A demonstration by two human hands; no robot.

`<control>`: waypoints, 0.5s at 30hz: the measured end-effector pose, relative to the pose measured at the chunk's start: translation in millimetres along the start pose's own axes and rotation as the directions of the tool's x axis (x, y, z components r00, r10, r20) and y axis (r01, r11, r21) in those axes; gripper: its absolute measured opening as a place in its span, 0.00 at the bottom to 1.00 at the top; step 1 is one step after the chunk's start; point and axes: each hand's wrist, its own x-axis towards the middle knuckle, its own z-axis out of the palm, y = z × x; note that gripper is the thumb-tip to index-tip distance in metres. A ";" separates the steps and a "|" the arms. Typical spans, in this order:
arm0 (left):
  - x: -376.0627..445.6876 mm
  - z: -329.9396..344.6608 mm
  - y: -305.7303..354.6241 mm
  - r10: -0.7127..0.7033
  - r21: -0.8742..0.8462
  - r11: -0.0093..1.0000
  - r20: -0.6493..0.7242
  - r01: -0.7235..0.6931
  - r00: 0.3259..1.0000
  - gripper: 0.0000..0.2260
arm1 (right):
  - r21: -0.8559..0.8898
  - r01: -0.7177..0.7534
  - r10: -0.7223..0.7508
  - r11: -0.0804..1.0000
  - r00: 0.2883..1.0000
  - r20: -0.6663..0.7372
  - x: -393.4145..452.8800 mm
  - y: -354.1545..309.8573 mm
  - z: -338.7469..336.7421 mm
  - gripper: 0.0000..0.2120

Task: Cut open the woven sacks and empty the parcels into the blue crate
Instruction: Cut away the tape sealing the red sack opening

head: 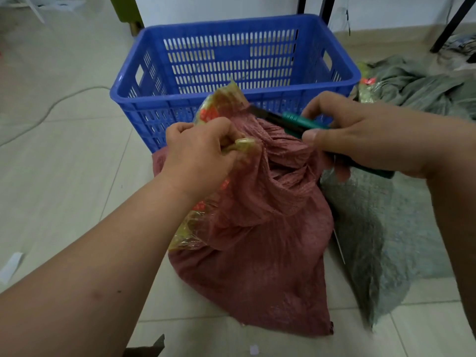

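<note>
A red woven sack (260,243) stands on the floor in front of the blue crate (231,104). Yellow tape (221,104) binds its bunched neck. My left hand (201,153) is shut on the taped neck and holds it up. My right hand (360,135) grips a green utility knife (291,119). The blade points left and meets the neck just under the tape. No parcels are visible in the part of the crate that I can see.
A grey-green woven sack (381,235) leans against the red one on the right. A crumpled grey-green sack (422,86) lies right of the crate. Black table legs (448,24) stand behind. A cable (51,104) crosses the tiled floor at left.
</note>
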 end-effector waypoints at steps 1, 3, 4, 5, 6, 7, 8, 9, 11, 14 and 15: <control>-0.6 0.2 -0.5 -0.014 0.010 1.000 -0.003 0.014 1.000 0.07 | -0.044 -0.005 0.006 0.999 1.000 0.019 -0.9 -2.3 1.0 0.07; -1.7 -0.6 -0.4 -0.037 0.008 0.999 0.005 0.037 0.999 0.07 | -0.083 -0.024 0.028 0.996 0.999 0.047 -2.2 -7.3 4.5 0.08; -2.3 -1.3 -0.2 -0.047 0.003 0.999 0.020 0.047 0.999 0.08 | -0.111 -0.035 0.041 0.993 0.998 0.054 -1.9 -8.8 6.3 0.08; -2.9 -2.2 -0.3 -0.051 0.000 0.999 0.034 0.052 0.998 0.08 | -0.140 -0.044 0.052 0.989 0.997 0.055 -1.7 -9.9 7.6 0.08; -3.6 -3.1 -0.4 -0.049 0.000 0.999 0.044 0.049 0.998 0.09 | -0.158 -0.053 0.062 0.986 0.997 0.051 -1.6 -10.7 8.4 0.08; -4.3 -4.1 -0.1 -0.041 0.000 0.999 0.048 0.041 0.998 0.09 | -0.168 -0.058 0.066 0.984 0.997 0.045 -1.6 -11.7 9.1 0.08; -4.9 -5.4 0.6 -0.031 -0.001 1.000 0.047 0.031 0.998 0.09 | -0.175 -0.060 0.068 0.983 0.997 0.041 -1.3 -12.7 9.5 0.07; -5.4 -6.4 1.2 -0.021 -0.002 1.000 0.039 0.021 0.999 0.09 | -0.183 -0.058 0.067 0.981 0.997 0.040 -0.7 -13.6 10.4 0.07; -6.2 -7.9 2.2 0.005 0.003 1.000 0.017 -0.005 1.000 0.08 | -0.210 -0.049 0.060 0.976 0.997 0.043 0.3 -16.6 13.3 0.07; -8.0 -7.9 3.9 0.049 0.021 0.999 -0.005 -0.049 0.999 0.06 | -0.260 -0.045 0.055 0.964 0.998 0.031 2.2 -21.0 18.4 0.08; -8.7 -7.5 3.7 0.055 0.023 0.998 -0.007 -0.055 0.998 0.06 | -0.282 -0.042 0.050 0.959 0.999 0.020 2.8 -21.5 20.4 0.08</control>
